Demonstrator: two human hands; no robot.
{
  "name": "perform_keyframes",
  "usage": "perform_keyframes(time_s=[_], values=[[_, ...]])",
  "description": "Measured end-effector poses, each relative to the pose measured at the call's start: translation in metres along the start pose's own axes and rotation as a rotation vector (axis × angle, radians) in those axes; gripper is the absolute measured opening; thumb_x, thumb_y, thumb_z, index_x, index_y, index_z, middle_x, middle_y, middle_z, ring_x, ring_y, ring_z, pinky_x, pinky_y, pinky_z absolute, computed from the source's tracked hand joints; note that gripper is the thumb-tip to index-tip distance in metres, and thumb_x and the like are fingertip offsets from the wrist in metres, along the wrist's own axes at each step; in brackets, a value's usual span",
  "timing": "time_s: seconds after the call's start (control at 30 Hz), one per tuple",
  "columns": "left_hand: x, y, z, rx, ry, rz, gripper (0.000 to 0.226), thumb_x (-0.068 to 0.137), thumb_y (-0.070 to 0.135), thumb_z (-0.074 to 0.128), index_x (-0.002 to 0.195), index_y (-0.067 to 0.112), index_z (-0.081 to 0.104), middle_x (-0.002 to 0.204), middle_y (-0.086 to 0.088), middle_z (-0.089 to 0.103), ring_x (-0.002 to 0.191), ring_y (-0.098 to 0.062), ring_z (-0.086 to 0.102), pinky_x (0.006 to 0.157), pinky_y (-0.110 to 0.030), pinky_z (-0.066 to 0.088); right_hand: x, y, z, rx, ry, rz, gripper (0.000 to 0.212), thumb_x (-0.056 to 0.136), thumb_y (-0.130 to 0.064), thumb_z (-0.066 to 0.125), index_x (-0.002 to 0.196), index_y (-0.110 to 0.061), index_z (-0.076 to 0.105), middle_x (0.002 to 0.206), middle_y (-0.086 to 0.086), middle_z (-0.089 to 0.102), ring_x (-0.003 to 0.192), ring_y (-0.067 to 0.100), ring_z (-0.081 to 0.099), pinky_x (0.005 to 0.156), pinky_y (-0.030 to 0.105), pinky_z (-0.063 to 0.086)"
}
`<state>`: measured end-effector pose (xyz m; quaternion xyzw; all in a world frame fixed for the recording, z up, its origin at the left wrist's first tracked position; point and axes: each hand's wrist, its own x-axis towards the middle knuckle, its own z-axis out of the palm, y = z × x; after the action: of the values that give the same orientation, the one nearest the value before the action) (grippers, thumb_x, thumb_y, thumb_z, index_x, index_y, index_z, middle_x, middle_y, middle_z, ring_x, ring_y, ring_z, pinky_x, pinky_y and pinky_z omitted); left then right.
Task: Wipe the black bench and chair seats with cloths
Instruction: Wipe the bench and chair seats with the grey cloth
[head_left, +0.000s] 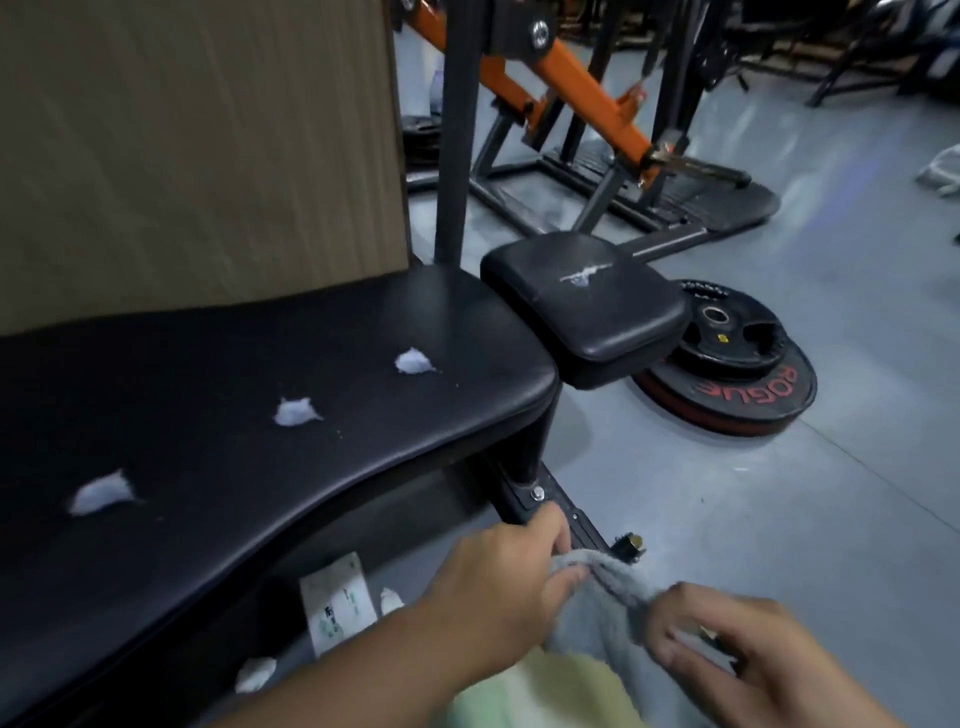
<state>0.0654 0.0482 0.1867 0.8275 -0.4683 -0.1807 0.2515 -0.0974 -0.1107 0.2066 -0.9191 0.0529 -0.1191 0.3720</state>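
A long black padded bench fills the left half, with three white foam blobs in a row on its top. Beyond its right end sits a smaller black seat pad with a whitish scuff. At the bottom, below the bench's edge, my left hand pinches one end of a grey cloth. My right hand grips the same cloth further right. A pale yellow-green cloth lies beneath them at the frame's lower edge.
A brown board leans upright behind the bench. Stacked weight plates lie on the grey floor right of the seat pad. An orange and black gym machine stands behind. A paper label and white scraps lie under the bench.
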Motion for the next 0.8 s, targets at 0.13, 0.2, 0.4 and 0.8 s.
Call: perform_keyframes(time_s=[0.13,0.2,0.4,0.8], values=[[-0.01,-0.001,-0.067,-0.043,0.087,0.123,0.014,0.097,0.041,0.053,0.095,0.029,0.046,0.085,0.01,0.055,0.081,-0.01,0.051,0.071,-0.031,0.038,0.029,-0.045,-0.014,0.139,-0.082,-0.103,0.021,0.092,-0.042,0.066,0.109,-0.038,0.076,0.112,-0.015,0.071,0.108,0.004,0.067,0.099,0.021,0.048],[-0.01,-0.006,-0.099,-0.075,0.122,0.176,0.007,0.096,0.032,0.056,0.093,0.031,0.051,0.089,0.011,0.054,0.083,-0.006,0.051,0.071,-0.022,0.038,0.048,-0.059,-0.019,0.145,-0.109,-0.117,0.023,0.093,-0.03,0.066,0.113,-0.038,0.074,0.117,-0.015,0.069,0.112,0.004,0.065,0.098,0.015,0.044],[0.028,-0.025,-0.178,-0.086,0.326,0.092,0.019,0.085,0.035,0.075,0.087,0.031,0.056,0.086,0.009,0.06,0.079,-0.005,0.055,0.065,-0.018,0.04,0.121,-0.091,-0.028,0.116,-0.105,0.013,0.057,0.091,-0.006,0.054,0.135,-0.041,0.054,0.133,-0.039,0.052,0.119,-0.013,0.053,0.097,0.011,0.041],[0.145,-0.064,-0.18,0.207,0.231,-0.18,0.039,0.098,0.027,0.055,0.135,0.018,0.051,0.137,-0.005,0.037,0.125,-0.028,0.045,0.102,-0.04,0.041,0.219,-0.057,-0.004,0.111,-0.125,0.383,0.027,0.083,0.0,0.039,0.102,-0.01,0.055,0.077,0.016,0.065,0.054,0.032,0.067,0.053,0.047,0.059]])
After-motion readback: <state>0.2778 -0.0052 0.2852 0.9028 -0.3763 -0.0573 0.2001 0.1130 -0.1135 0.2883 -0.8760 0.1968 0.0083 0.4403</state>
